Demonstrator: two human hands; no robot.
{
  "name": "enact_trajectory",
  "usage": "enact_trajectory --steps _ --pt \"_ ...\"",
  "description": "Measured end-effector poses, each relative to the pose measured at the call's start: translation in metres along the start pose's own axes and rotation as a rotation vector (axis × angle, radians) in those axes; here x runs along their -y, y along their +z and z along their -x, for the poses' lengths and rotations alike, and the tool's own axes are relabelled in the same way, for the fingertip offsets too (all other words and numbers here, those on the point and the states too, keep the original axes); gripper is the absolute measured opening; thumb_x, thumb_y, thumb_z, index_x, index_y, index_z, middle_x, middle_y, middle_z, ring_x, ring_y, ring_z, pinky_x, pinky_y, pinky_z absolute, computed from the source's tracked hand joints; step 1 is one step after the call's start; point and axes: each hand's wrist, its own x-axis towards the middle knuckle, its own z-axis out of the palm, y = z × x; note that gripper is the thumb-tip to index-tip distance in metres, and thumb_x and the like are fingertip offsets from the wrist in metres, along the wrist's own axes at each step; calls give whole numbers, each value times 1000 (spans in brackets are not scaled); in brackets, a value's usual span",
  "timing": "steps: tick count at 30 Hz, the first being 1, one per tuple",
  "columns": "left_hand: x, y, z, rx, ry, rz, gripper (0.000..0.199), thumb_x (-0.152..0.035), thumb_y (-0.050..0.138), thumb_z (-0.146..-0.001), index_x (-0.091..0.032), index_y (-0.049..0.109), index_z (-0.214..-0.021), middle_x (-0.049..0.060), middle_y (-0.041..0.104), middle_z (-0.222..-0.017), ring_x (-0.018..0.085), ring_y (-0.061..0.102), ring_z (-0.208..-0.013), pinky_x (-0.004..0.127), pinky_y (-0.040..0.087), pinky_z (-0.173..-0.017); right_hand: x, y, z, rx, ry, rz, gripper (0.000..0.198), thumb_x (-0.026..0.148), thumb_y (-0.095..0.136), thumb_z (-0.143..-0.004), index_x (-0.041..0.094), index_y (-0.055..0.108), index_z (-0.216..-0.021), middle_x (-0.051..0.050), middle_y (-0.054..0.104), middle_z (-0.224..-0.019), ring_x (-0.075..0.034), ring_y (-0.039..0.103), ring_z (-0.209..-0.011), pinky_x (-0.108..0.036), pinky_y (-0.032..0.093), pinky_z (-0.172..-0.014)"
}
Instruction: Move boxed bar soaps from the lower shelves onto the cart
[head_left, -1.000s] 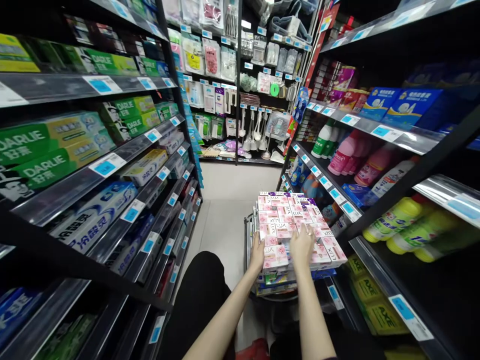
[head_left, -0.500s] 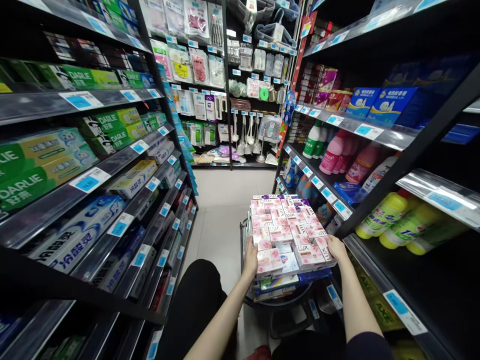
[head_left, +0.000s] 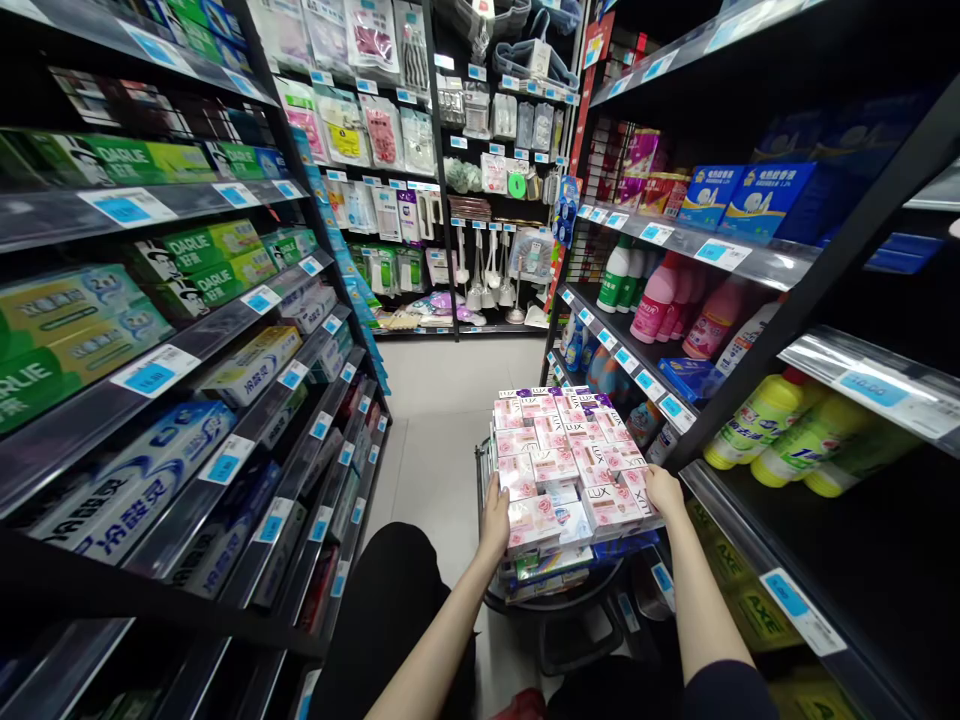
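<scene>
A broad layer of pink and white LUX soap boxes point(head_left: 555, 465) lies on a stack in a dark cart or basket point(head_left: 480, 470) in front of me. My left hand point(head_left: 495, 520) presses against the near left side of the layer, thumb upward. At the right corner, my right hand point(head_left: 664, 494) is wrapped over the edge of the boxes. Its fingers are partly hidden. Near the front, a white and blue box point(head_left: 573, 524) shows between the pink ones. Other packages point(head_left: 551, 568) lie underneath.
Left shelves hold toothpaste boxes point(head_left: 90, 310). Shelves on the right carry pink bottles point(head_left: 654, 298), yellow bottles point(head_left: 757, 420) and blue boxes point(head_left: 769, 200). Hanging goods point(head_left: 386, 130) fill the rack at the aisle's end. My dark-clothed knee point(head_left: 397, 600) is beside the cart, over the pale floor point(head_left: 431, 430).
My view has shifted slightly, so the shelves, boxes and hands appear a little further left. Both hands stay on the same two sides of the soap boxes.
</scene>
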Motion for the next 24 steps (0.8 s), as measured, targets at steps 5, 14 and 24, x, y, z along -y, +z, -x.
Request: enact_trajectory --steps 5,14,24 --pt "-3 2 3 -10 -23 -7 58 -29 38 -89 -11 35 -144 11 27 -155 19 22 -144 33 14 -120 1 -1 1 2 1 16 43 29 29 -95 18 60 -122 -12 67 -114 -25 63 -105 -30 44 -84" --pt "-7 -2 2 10 -24 -40 54 -28 40 -89 -14 41 -141 11 29 -154 20 21 -144 35 16 -119 1 -8 6 -21 5 -2 42 33 34 -94 16 63 -119 -13 68 -112 -26 62 -105 -31 45 -86" --pt "-22 -6 4 51 -29 -94 57 -27 39 -90 -9 38 -143 14 29 -154 24 21 -144 39 17 -119 53 -19 63 -423 -306 -42 43 30 36 -92 5 57 -121 -19 60 -122 -30 53 -112 -39 39 -99"
